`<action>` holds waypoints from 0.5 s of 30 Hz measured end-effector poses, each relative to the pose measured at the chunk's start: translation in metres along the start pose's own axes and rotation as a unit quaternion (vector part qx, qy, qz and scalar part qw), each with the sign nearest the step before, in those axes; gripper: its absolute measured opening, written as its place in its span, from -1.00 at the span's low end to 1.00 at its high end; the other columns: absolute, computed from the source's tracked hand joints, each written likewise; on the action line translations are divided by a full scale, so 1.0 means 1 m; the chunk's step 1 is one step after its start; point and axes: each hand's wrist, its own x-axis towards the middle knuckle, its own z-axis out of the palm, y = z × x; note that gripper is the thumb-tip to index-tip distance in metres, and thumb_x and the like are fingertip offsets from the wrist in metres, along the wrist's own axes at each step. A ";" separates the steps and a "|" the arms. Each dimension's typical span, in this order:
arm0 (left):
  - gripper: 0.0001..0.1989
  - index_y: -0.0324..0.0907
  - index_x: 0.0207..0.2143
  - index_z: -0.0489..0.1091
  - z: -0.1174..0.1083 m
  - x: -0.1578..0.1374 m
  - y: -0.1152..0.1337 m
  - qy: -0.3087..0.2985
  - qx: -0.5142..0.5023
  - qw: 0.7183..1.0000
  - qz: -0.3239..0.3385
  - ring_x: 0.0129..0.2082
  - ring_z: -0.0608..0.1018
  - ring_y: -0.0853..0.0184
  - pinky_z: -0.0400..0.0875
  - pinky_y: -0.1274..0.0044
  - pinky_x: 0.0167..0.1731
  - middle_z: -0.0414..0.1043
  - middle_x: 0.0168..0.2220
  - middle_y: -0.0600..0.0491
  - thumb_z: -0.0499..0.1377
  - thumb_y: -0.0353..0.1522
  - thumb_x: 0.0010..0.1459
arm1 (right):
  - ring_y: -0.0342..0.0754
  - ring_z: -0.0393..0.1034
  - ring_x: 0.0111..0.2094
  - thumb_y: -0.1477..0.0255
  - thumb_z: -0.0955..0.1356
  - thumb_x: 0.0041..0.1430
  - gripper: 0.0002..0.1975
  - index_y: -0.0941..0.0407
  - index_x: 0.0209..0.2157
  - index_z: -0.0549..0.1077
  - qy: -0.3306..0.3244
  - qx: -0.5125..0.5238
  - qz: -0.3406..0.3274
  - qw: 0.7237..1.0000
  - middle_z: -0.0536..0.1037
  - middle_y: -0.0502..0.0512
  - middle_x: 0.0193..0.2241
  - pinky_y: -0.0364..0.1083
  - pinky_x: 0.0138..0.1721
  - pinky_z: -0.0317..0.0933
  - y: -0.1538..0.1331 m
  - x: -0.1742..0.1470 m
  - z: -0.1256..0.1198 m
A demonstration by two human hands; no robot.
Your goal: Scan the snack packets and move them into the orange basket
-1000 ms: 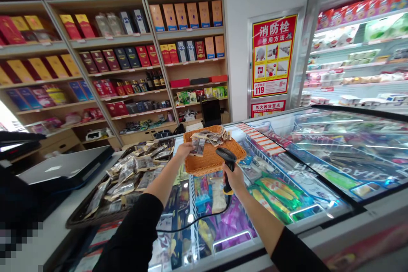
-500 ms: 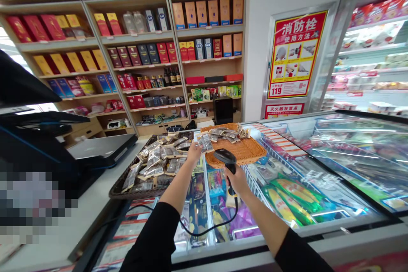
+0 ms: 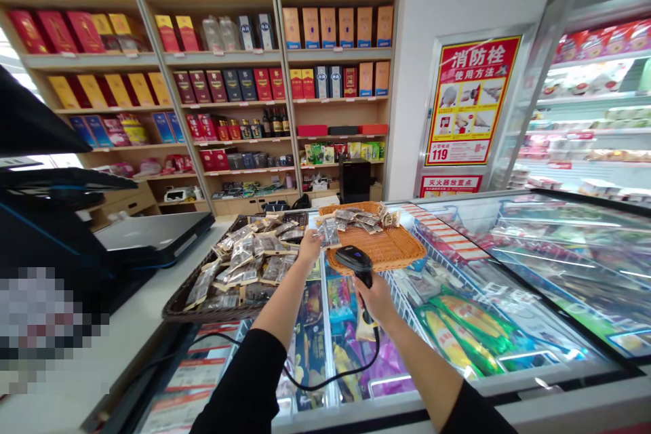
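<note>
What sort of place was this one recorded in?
Probably a small supermarket or convenience shop. Shelves lined with boxes stand at the back, packaged goods lie inside a glass-topped display chest, and the right hand holds what looks like a barcode scanner.

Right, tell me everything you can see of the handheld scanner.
The handheld scanner is black and plastic-looking, with a rounded head on a slimmer handle; a small bluish mark shows on top. The right hand grips the handle, head uppermost and jutting left. A black cable hangs from the handle's bottom and loops left above the freezer. In view, the head overlaps the orange basket; contact is unclear.
</note>
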 end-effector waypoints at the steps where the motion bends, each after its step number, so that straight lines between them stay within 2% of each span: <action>1: -0.76 -0.16 -0.41 0.25 0.000 0.001 -0.001 0.003 -0.003 1.000 0.004 -0.47 0.44 0.38 0.28 0.54 -0.36 0.36 -0.53 0.14 0.25 -0.31 -0.11 | -0.14 0.15 -0.81 0.10 0.30 0.07 -0.65 0.07 -0.58 0.29 -0.002 -0.001 -0.003 1.000 0.26 -0.11 -0.84 -0.17 -0.73 0.08 0.000 0.000 0.000; 5: -0.78 -0.17 -0.37 0.27 0.000 0.001 -0.003 0.001 -0.003 1.000 -0.003 -0.50 0.43 0.39 0.30 0.55 -0.40 0.35 -0.55 0.16 0.24 -0.33 -0.07 | -0.12 0.17 -0.81 0.09 0.30 0.07 -0.66 0.07 -0.53 0.32 0.009 -0.015 -0.013 1.000 0.27 -0.11 -0.84 -0.16 -0.73 0.09 -0.001 -0.001 0.000; 7: -0.81 -0.18 -0.32 0.30 0.001 -0.003 -0.001 0.003 0.016 1.000 0.007 -0.46 0.47 0.36 0.33 0.54 -0.38 0.39 -0.51 0.13 0.21 -0.35 -0.02 | -0.12 0.18 -0.81 0.11 0.30 0.07 -0.67 0.08 -0.51 0.33 0.013 -0.018 -0.015 1.000 0.28 -0.11 -0.84 -0.15 -0.72 0.11 -0.002 -0.002 0.000; 9: -0.81 -0.20 -0.25 0.34 0.002 -0.010 0.008 0.021 0.053 0.997 0.043 -0.35 0.51 0.30 0.36 0.51 -0.31 0.45 -0.43 0.05 0.17 -0.41 0.02 | -0.12 0.20 -0.80 0.12 0.31 0.07 -0.68 0.08 -0.50 0.33 0.005 -0.011 -0.016 1.000 0.29 -0.11 -0.83 -0.15 -0.69 0.13 -0.002 -0.002 -0.002; 11: -0.70 -0.21 -0.09 0.35 -0.002 -0.019 0.025 0.046 0.102 0.989 0.100 -0.27 0.53 0.26 0.38 0.47 -0.23 0.49 -0.32 -0.03 0.12 -0.45 0.07 | -0.12 0.22 -0.78 0.12 0.32 0.06 -0.68 0.08 -0.52 0.31 -0.003 0.007 -0.014 1.000 0.30 -0.10 -0.81 -0.15 -0.68 0.14 -0.002 -0.002 -0.005; 13: -0.57 -0.18 0.08 0.28 -0.013 -0.029 0.047 0.078 0.162 0.970 0.162 -0.21 0.54 0.25 0.38 0.44 -0.16 0.50 -0.20 -0.07 0.06 -0.46 0.13 | -0.12 0.22 -0.77 0.11 0.32 0.05 -0.67 0.08 -0.54 0.29 -0.004 0.029 -0.005 1.000 0.32 -0.09 -0.80 -0.15 -0.69 0.14 -0.001 -0.002 -0.007; 15: -0.53 -0.14 0.16 0.24 -0.030 -0.037 0.070 0.110 0.249 0.939 0.210 -0.11 0.51 0.24 0.35 0.41 -0.07 0.47 -0.09 -0.08 -0.02 -0.46 0.18 | -0.11 0.22 -0.77 0.10 0.32 0.05 -0.66 0.08 -0.54 0.29 0.006 0.038 0.003 0.999 0.32 -0.08 -0.79 -0.15 -0.70 0.13 -0.001 -0.001 -0.009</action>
